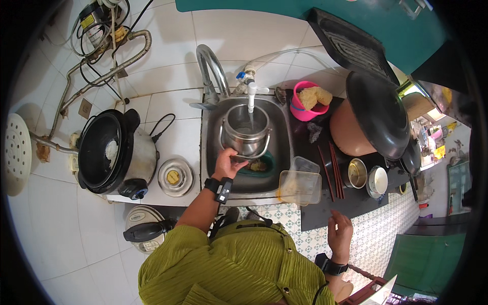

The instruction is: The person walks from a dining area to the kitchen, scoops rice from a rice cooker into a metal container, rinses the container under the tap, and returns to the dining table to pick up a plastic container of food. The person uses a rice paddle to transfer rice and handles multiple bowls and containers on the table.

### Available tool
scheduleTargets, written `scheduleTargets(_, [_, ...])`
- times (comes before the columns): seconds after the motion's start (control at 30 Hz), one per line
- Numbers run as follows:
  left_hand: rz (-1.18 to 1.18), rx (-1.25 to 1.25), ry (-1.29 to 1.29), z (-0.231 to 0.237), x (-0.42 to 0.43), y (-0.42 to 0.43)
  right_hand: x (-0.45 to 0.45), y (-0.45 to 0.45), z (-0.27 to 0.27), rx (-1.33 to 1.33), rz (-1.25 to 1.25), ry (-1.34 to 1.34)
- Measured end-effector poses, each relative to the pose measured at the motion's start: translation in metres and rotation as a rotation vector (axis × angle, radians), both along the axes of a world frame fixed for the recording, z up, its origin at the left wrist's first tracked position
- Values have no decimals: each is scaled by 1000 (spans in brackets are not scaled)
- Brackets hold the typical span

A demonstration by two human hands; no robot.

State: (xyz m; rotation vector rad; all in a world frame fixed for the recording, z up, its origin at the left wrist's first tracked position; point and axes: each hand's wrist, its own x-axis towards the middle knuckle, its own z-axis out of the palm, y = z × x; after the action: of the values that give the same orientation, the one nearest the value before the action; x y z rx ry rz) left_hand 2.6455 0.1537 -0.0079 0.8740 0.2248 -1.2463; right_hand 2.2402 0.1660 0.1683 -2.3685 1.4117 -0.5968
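My left hand [228, 164] grips the lower side of a stainless steel pot [246, 131] with a wire bail handle. The pot is over the steel sink [211, 187], and water runs into it from a white plastic tap [251, 93]. Partly under the pot, a green plastic basin [268, 166] with food scraps sits in the sink. My right hand [340, 228] is off the front edge of the dark counter, holding nothing, its fingers bent and slightly apart. To the left of the sink lies a round metal lid [176, 177].
A cooker with a black inner pot [99, 152] stands at the left. Right of the sink are clear plastic containers [301, 187], red-brown chopsticks [337, 171], a metal bowl [356, 173], a pink bucket [309, 112] with sponges and a large pot [349, 129]. A chrome faucet [215, 70] arches behind the sink.
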Motion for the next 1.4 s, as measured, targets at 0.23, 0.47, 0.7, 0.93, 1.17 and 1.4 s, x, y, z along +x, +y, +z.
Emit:
scheduleTargets(0.23, [-35, -9, 36, 4, -6, 4, 5, -1, -2, 3, 19, 23])
scheduleTargets(0.47, [-21, 31, 39, 12, -4, 5, 9, -2, -3, 6, 23, 35])
scheduleTargets(0.7, [-30, 18, 9, 10, -3, 3, 11, -7, -8, 17, 58, 37])
scheduleTargets(0.93, [2, 56, -11, 11, -3, 6, 17, -13, -4, -37, 126, 110])
scheduleTargets(1.17, [-29, 38, 59, 9, -9, 4, 41, -36, 30, -129, 277, 203])
scheduleTargets(1.4, [-33, 31, 59, 4, -7, 8, 76, -58, 59, -170, 409, 188])
